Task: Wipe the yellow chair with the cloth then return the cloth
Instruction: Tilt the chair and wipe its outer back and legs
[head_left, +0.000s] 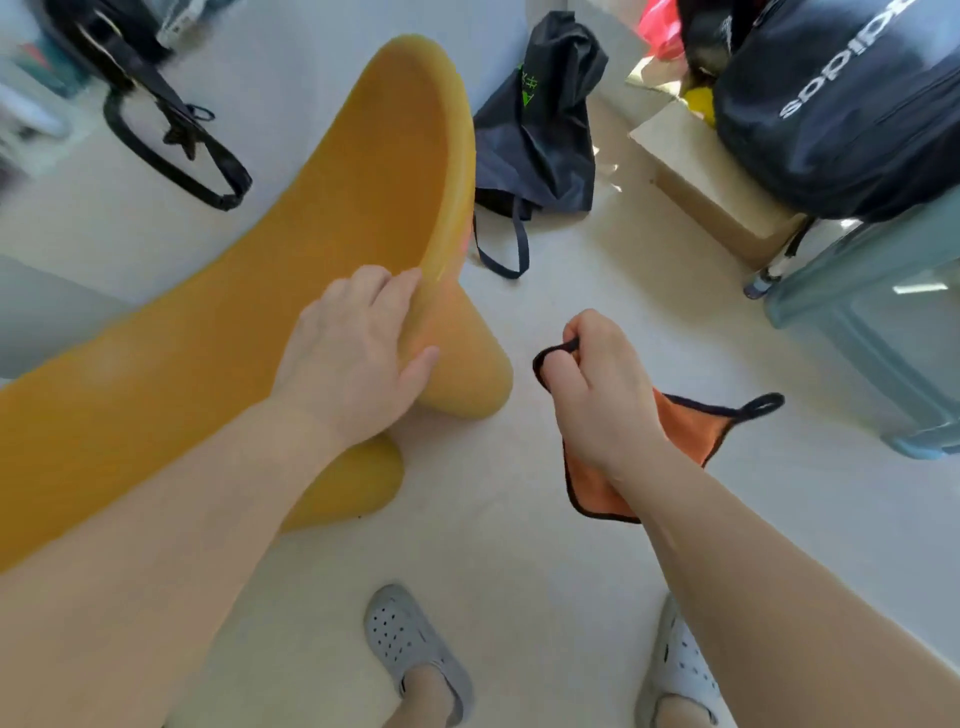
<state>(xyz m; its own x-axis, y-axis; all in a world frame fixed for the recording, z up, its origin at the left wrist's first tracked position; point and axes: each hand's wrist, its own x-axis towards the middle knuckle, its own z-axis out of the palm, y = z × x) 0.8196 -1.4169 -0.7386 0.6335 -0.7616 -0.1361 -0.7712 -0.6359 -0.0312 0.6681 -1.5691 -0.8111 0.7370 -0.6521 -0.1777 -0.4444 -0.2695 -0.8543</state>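
The yellow chair (332, 218) is tipped over toward the left, its rounded legs pointing at me. My left hand (353, 353) grips the chair's rim where the seat edge meets a leg, fingers over the rim and thumb on the leg. To the right, above the floor, my right hand (597, 384) holds the orange cloth (685, 431) with black trim. The cloth hangs below my wrist, a black loop sticking out at its right corner. The cloth is apart from the chair.
A dark fabric bag (535, 135) lies on the pale floor behind the chair. A black backpack (841, 104) sits on a cardboard box (717, 176) at the right, beside a translucent plastic bin (878, 322). Black straps (171, 135) lie at upper left. My feet in grey clogs (415, 649) stand below.
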